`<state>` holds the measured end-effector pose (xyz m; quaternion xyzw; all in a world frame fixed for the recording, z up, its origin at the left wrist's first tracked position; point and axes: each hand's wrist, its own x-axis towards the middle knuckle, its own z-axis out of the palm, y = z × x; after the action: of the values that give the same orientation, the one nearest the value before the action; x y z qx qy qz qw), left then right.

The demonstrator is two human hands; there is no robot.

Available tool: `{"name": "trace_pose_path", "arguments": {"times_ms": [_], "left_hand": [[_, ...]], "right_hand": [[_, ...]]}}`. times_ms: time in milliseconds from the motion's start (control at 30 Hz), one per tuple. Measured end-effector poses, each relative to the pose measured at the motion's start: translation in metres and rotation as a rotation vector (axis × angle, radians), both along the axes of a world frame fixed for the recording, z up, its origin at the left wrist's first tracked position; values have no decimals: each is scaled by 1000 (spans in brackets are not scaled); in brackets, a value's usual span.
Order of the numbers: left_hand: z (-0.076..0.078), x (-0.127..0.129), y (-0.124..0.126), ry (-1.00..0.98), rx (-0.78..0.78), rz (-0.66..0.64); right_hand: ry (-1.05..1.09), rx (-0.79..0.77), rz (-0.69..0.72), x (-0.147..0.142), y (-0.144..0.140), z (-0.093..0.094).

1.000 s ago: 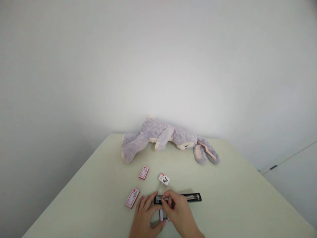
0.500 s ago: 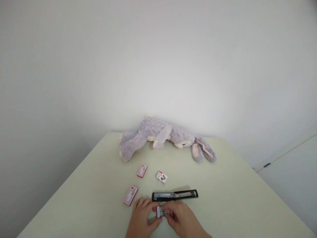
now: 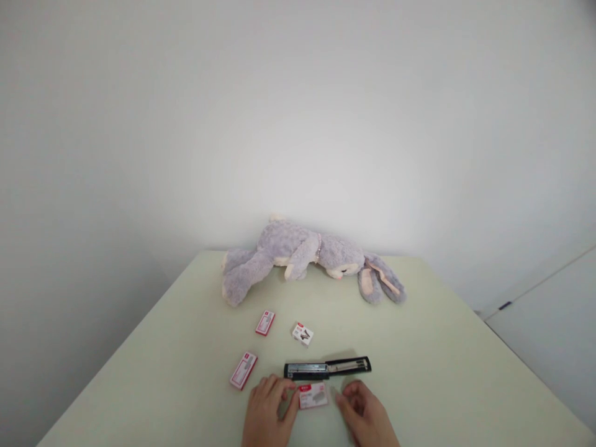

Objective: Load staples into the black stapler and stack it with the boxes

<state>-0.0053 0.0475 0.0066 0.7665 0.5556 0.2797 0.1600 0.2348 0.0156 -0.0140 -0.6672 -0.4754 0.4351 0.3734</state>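
Note:
A small red-and-white staple box (image 3: 313,395) lies flat on the pale green table (image 3: 419,347), close to the front edge. My left hand (image 3: 267,413) grips its left end between thumb and forefinger. My right hand (image 3: 365,416) rests just to the right of the box with its fingers loosely curled and nothing in them. Right behind the box lies a black stapler (image 3: 327,368), swung open into one long strip with its metal channel showing.
Another red staple box (image 3: 243,370) lies left of the stapler, a third (image 3: 265,323) farther back, and a small white box (image 3: 302,333) beside it. A grey plush bunny (image 3: 307,261) lies across the back of the table against the white wall.
Both hands left the stapler and drew back toward me. The staple box, held on edge between both hands, now lies flat, and my right hand has come off it.

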Motion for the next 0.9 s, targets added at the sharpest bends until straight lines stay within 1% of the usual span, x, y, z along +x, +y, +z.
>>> {"name": "trace_pose_path", "arguments": {"times_ms": [67, 100, 167, 233, 300, 400, 500, 600, 733, 833, 900], "left_hand": [[3, -3, 0, 54, 90, -49], [4, -3, 0, 77, 124, -85], [4, 0, 0, 120, 160, -154], [-1, 6, -1, 159, 163, -200], [-12, 14, -3, 185, 176, -159], [-35, 21, -7, 219, 268, -22], [-55, 22, -12, 263, 348, 37], [-66, 21, -13, 283, 349, 38], [-69, 21, -11, 300, 343, 17], [-67, 19, -10, 330, 363, 13], [-63, 15, -8, 369, 396, -27]], "right_hand": [[116, -61, -51, 19, 3, 5], [168, -59, -57, 28, 7, 10], [247, -9, -25, 41, 19, 22], [271, 75, 55, 46, 34, 36], [245, 145, 162, 46, 48, 50], [180, 168, 289, 44, 63, 67], [114, 152, 334, 46, 69, 76], [51, 141, 345, 48, 70, 81], [-19, 135, 330, 42, 70, 86], [-59, 156, 342, 24, 73, 92], [-104, 175, 388, 8, 77, 96]]}}
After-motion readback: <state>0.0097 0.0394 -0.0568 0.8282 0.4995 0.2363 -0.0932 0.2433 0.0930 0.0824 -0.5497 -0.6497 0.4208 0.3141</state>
